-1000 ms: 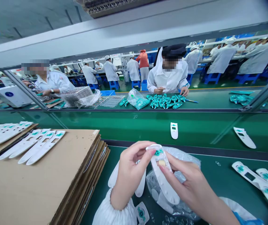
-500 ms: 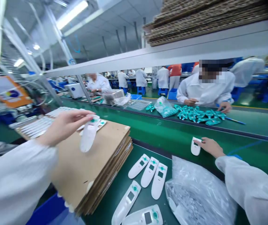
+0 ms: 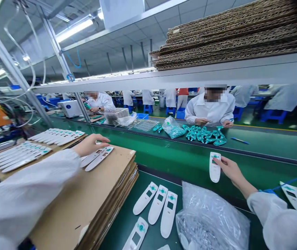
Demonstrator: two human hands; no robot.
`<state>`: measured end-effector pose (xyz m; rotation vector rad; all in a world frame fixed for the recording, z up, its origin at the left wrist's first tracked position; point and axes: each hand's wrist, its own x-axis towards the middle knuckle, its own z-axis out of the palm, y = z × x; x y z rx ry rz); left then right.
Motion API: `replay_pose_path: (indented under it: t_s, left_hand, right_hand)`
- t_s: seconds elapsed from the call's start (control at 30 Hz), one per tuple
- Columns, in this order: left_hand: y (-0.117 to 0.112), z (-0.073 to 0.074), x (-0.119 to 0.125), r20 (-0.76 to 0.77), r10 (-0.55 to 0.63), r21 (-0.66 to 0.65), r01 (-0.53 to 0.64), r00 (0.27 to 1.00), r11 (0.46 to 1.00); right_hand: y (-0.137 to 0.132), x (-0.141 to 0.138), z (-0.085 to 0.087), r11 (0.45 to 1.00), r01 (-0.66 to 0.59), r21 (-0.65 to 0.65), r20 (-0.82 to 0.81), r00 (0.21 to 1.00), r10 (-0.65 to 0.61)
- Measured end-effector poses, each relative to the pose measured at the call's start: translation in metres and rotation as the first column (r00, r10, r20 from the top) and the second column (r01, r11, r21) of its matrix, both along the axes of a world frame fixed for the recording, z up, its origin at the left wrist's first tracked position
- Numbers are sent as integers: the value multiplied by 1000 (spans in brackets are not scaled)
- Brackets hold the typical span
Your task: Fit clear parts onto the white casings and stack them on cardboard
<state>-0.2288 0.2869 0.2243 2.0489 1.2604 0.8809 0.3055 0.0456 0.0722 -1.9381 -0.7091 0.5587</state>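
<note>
My right hand (image 3: 230, 170) pinches a white plastic housing (image 3: 214, 173) near its upper end, holding it upright above the green conveyor. The housing is long and rounded, with a window and teal marks. On the left, my left hand (image 3: 92, 144) is over the cardboard stack (image 3: 107, 187), fingers stretched out. Just under it, two similar housings (image 3: 99, 160) lie side by side on the top sheet, partly hidden by the hand; whether the fingers touch them I cannot tell. Several more housings (image 3: 157, 205) rest on the dark green bench between my hands.
A clear plastic bag (image 3: 213, 215) lies at the front right. Rows of housings (image 3: 20, 156) cover another cardboard sheet at left. Past the green conveyor (image 3: 161, 156), a co-worker (image 3: 208, 107) sits behind teal parts (image 3: 203, 135). Stacked corrugated cardboard (image 3: 229, 38) sits on the overhead shelf.
The housing my left hand held tilted up is now down on the cardboard, the fingers above it. My right hand still holds its housing, now turned more fully toward me. The view has shifted.
</note>
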Motion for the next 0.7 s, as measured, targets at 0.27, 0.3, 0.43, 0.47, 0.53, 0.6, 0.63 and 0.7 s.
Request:
replay_pose_path:
  t_s: [0.27,0.3,0.43,0.47,0.53,0.6,0.63,0.7]
  left_hand:
    - [-228,-86,51,-293,-477,419,560,829,715]
    - [-253,-113,78,-286,-517,388,591,807,707]
    - [-289,-189,183,-432,-568,240,696,701,676]
    - [-287,-197,202,-454,-561,227,699,692,678]
    - [-279,-204,226,-463,-559,229,702,688,674]
    - [-270,-205,234,-458,-589,223,727,666,649]
    - [-267,-205,234,-450,-609,217,741,653,635]
    - [-263,-203,229,-419,-647,195,759,638,622]
  right_hand:
    - [-13,-47,38,980,-47,193,-89,994,65]
    - [-13,-57,44,976,-66,208,-99,991,88]
    - [-24,-90,69,953,-144,267,-113,977,179]
    - [-31,-95,76,948,-156,278,-110,975,193]
    - [-50,-100,86,942,-167,290,-104,973,204]
    - [-72,-103,90,945,-162,286,-101,975,198]
    - [-83,-103,90,948,-157,278,-106,975,193]
    - [-99,-104,87,953,-145,266,-129,974,184]
